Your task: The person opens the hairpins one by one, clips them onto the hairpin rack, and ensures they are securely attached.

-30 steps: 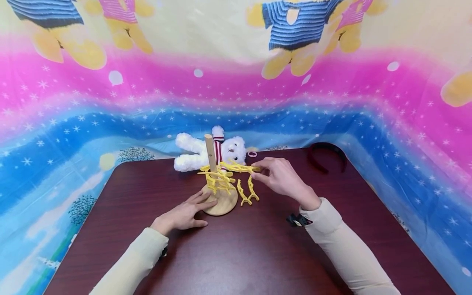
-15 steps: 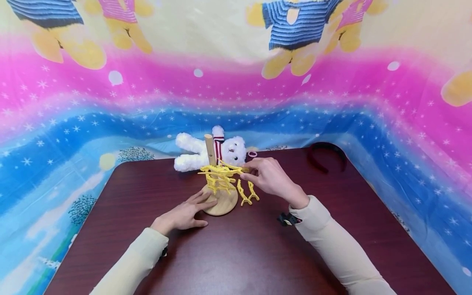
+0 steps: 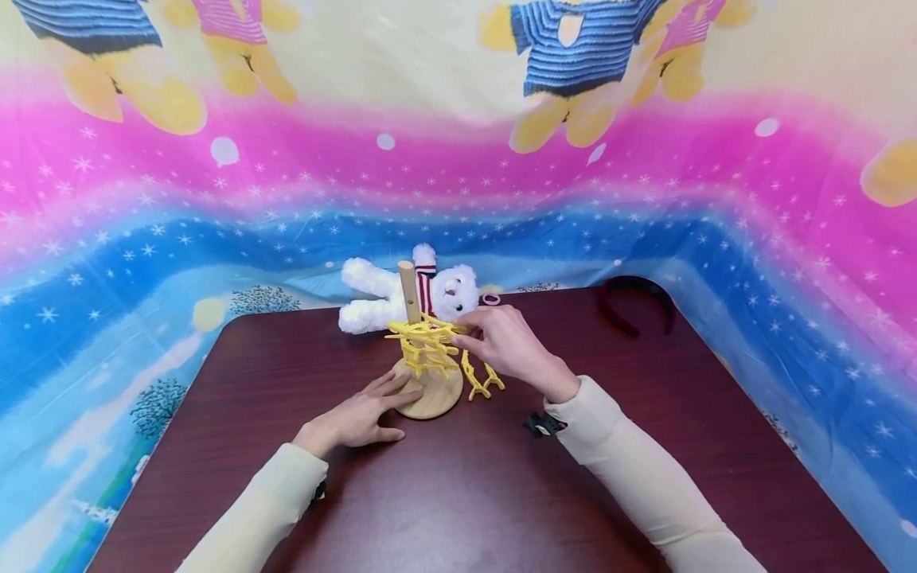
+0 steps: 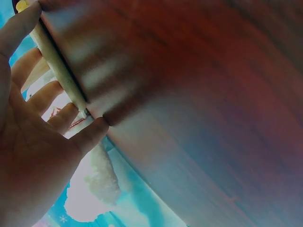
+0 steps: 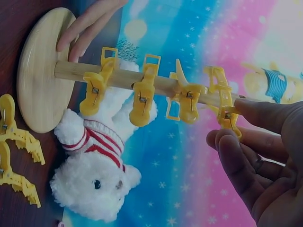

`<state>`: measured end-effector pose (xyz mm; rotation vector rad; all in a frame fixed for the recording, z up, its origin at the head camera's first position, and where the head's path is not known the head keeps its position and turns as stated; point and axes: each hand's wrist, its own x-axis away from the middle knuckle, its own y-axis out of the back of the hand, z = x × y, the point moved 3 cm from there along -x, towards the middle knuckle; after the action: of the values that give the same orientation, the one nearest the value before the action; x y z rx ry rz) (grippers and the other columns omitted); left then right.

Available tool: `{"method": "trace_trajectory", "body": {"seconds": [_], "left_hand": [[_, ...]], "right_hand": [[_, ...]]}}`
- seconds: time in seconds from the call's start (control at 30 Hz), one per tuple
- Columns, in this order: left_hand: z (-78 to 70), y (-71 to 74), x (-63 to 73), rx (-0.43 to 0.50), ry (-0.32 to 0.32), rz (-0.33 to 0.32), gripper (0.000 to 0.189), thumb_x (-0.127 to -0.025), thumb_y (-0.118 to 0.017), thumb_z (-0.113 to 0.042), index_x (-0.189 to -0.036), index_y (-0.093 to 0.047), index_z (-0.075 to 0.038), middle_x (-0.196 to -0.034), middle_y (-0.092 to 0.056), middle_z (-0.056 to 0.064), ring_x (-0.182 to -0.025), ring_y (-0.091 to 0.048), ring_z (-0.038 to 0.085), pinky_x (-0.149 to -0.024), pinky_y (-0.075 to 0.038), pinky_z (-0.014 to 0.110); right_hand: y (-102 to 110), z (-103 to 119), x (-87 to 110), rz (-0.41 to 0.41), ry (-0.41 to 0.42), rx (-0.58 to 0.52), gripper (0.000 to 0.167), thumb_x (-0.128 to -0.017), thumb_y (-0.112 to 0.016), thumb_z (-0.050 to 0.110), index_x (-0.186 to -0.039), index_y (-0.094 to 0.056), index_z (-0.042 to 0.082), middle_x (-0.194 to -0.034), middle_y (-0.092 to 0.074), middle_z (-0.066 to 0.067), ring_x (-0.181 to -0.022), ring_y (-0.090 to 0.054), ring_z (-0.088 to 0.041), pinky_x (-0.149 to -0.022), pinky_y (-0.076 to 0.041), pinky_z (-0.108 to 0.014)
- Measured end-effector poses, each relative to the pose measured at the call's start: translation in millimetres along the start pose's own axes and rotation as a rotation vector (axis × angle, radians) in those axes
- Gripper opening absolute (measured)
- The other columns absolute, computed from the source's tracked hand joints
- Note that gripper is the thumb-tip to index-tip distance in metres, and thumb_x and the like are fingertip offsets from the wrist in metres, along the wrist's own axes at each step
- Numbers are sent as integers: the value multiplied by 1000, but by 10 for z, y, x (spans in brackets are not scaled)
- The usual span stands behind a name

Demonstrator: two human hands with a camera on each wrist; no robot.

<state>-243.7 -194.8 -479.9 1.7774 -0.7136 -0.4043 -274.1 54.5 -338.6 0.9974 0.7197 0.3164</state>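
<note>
A wooden stand has a round base (image 3: 433, 400) and an upright post (image 3: 409, 290). Several yellow alligator hair clips (image 5: 143, 99) grip the post one above another. My right hand (image 3: 507, 344) pinches the handle end of the top clip (image 5: 218, 85) between thumb and fingers, and the clip's jaws lie around the post in the right wrist view. My left hand (image 3: 356, 419) rests its straight, spread fingers on the left side of the base; in the left wrist view those fingertips (image 4: 102, 124) line the base's edge. Two loose yellow clips (image 5: 16, 177) lie right of the stand.
Behind the stand a white teddy bear (image 3: 451, 293) in a striped shirt lies on its side. A small pink ring (image 3: 491, 300) is beside its head. A dark red headband (image 3: 630, 328) lies at the back right. Printed cloth (image 3: 458, 171) hangs around the dark table (image 3: 458, 509).
My right hand has moved left, carrying the yellow clip from right of the stand to the post. The left hand has stayed on the base.
</note>
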Motion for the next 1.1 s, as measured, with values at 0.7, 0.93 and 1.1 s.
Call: {"method": "trace_trajectory", "body": {"seconds": [0.7,0.93,1.1], "left_hand": [[-17,15,12,20,-2,-3,71,-92,-72,-34,-154,-41,-24,-166,-23,15,-153,-16,44,-116,-32,59],[-27,17,11,15,0,1,71,-92,-72,-34,-154,-41,-23,-166,-23,15,-153,-16,43,-117,-32,58],[-39,24,8,18,-1,-1,70,-92,-72,-33,-154,-41,-23,-166,-23,16,-153,-16,43,-117,-32,58]], "right_hand": [[-79,72,-130,-9,7,25,19,-92,-72,30,-102,-80,15,-80,-77,4,-66,-65,-6,-71,-51,-32],[-100,62,-156,9,-25,16,20,-92,-73,31,-101,-79,15,-82,-77,2,-71,-69,-8,-68,-54,-29],[-109,38,-168,9,-43,11,20,-91,-73,31,-100,-79,15,-81,-76,2,-71,-68,-8,-69,-54,-30]]}}
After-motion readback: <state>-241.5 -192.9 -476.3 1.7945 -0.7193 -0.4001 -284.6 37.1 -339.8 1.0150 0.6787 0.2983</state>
